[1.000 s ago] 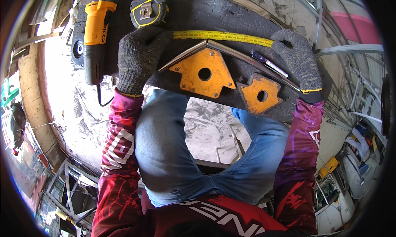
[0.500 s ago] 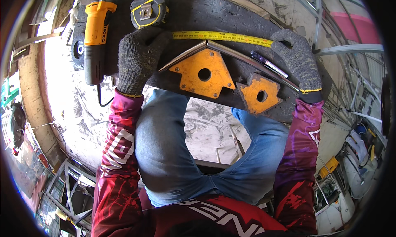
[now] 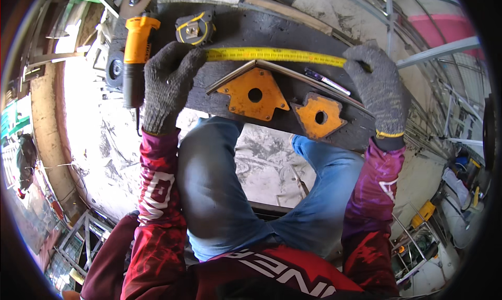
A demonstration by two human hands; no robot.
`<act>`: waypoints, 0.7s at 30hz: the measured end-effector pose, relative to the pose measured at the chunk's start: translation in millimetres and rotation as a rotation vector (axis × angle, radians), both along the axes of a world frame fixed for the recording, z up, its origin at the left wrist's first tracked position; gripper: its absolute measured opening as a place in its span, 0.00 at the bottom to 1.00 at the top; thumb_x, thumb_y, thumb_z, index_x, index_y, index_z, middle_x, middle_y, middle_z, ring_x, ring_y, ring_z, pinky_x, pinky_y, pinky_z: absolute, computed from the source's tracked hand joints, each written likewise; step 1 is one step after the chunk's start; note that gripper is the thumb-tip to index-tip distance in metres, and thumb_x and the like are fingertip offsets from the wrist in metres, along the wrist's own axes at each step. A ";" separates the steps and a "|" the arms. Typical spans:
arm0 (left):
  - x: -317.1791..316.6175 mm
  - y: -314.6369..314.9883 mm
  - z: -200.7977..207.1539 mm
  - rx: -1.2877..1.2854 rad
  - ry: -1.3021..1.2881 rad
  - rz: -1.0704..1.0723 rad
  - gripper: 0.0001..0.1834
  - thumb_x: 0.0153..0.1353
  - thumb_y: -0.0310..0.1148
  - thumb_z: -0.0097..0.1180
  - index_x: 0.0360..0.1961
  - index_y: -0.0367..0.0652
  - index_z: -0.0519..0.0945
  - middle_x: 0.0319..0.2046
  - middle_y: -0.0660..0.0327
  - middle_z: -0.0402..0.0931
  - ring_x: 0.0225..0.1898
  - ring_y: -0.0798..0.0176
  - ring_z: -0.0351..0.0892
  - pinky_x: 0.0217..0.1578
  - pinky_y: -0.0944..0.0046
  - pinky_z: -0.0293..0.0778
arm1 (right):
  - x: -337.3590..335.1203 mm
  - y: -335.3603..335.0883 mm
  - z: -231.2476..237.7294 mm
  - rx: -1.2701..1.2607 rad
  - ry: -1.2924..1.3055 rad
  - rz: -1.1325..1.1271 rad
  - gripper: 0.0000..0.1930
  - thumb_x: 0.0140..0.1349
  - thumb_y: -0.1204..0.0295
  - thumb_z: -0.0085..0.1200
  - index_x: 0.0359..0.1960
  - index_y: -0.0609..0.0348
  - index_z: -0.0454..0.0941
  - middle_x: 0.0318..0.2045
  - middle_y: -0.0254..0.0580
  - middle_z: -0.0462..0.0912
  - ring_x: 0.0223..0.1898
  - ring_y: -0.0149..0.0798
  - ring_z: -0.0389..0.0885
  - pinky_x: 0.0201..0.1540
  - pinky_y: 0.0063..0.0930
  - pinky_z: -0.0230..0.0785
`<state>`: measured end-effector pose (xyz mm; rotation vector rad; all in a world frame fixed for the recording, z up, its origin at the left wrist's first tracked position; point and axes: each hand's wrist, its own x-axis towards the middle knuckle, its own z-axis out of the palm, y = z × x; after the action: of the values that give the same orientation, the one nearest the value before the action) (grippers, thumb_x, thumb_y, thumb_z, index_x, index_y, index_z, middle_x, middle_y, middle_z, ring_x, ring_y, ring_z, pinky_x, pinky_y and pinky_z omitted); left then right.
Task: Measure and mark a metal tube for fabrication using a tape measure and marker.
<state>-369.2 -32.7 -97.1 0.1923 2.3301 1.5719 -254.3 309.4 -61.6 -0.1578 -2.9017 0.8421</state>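
Observation:
Between my hands stretches the yellow blade of a tape measure (image 3: 272, 54), held across a dark work board (image 3: 277, 28). My left hand (image 3: 168, 88), in a grey knit glove, is closed with thumb and fingers on the blade's left part. In a matching glove, my right hand (image 3: 380, 88) pinches its right part. The tape case (image 3: 194, 29), black, grey and yellow, lies just beyond my left fingers. Below the blade, two thin metal bars (image 3: 293, 73) meet at an angle. Against them lie an orange welding magnet (image 3: 240, 96) and a smaller one (image 3: 308, 117). A pen (image 3: 327, 81) rests along the right bar.
An orange and black angle grinder (image 3: 137, 44) lies at the board's left, beside a round disc (image 3: 115, 68). Metal profiles (image 3: 442, 52) stand at the right. A maroon cloth-covered shape (image 3: 107, 258) shows at lower left; whose it is, I cannot tell.
The view has shifted, so the board sits lower. My hands are slightly farther apart with the blade still between them. The maroon shape has come in at lower left.

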 end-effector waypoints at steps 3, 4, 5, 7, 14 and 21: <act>29.2 -0.6 32.9 0.187 -0.013 -0.091 0.07 0.65 0.30 0.60 0.33 0.37 0.80 0.24 0.67 0.75 0.23 0.77 0.69 0.24 0.73 0.65 | 32.2 -25.0 33.1 0.131 0.079 0.045 0.06 0.56 0.75 0.61 0.35 0.59 0.81 0.35 0.44 0.82 0.38 0.47 0.82 0.42 0.38 0.75; 41.2 0.0 39.2 0.230 0.008 -0.158 0.07 0.65 0.29 0.59 0.32 0.37 0.80 0.24 0.67 0.75 0.23 0.76 0.69 0.24 0.73 0.66 | 46.7 -33.1 42.3 0.174 0.099 0.096 0.05 0.56 0.76 0.60 0.35 0.58 0.81 0.34 0.44 0.82 0.37 0.49 0.81 0.41 0.40 0.74; 57.4 4.3 46.1 0.271 -0.001 -0.201 0.06 0.65 0.28 0.59 0.32 0.37 0.80 0.24 0.67 0.75 0.24 0.76 0.69 0.26 0.72 0.67 | 62.7 -40.7 52.7 0.195 0.122 0.089 0.05 0.56 0.76 0.60 0.35 0.58 0.81 0.34 0.44 0.82 0.37 0.49 0.81 0.41 0.40 0.74; 89.2 4.2 57.8 0.360 -0.054 -0.274 0.06 0.65 0.27 0.58 0.32 0.37 0.80 0.24 0.67 0.74 0.27 0.75 0.70 0.29 0.71 0.68 | 92.8 -59.0 67.2 0.123 0.052 0.079 0.06 0.57 0.75 0.60 0.36 0.58 0.81 0.34 0.46 0.82 0.38 0.52 0.81 0.42 0.42 0.73; 156.6 4.8 64.0 0.555 -0.051 -0.040 0.09 0.66 0.29 0.57 0.45 0.39 0.77 0.32 0.67 0.75 0.32 0.74 0.72 0.32 0.71 0.69 | 167.8 -61.8 46.8 -0.092 0.031 -0.017 0.07 0.60 0.76 0.58 0.40 0.63 0.79 0.35 0.51 0.81 0.40 0.50 0.82 0.45 0.38 0.74; 216.5 10.7 55.2 0.728 -0.477 -0.367 0.23 0.65 0.30 0.62 0.58 0.37 0.71 0.39 0.64 0.74 0.39 0.71 0.73 0.43 0.68 0.74 | 166.9 -123.4 69.6 -0.332 0.009 -0.027 0.09 0.61 0.75 0.60 0.41 0.65 0.79 0.35 0.52 0.82 0.40 0.49 0.83 0.44 0.37 0.75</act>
<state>-152.6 -22.1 -41.9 0.3396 1.2237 1.9268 -87.4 186.0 7.9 -0.2199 -2.7217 1.3086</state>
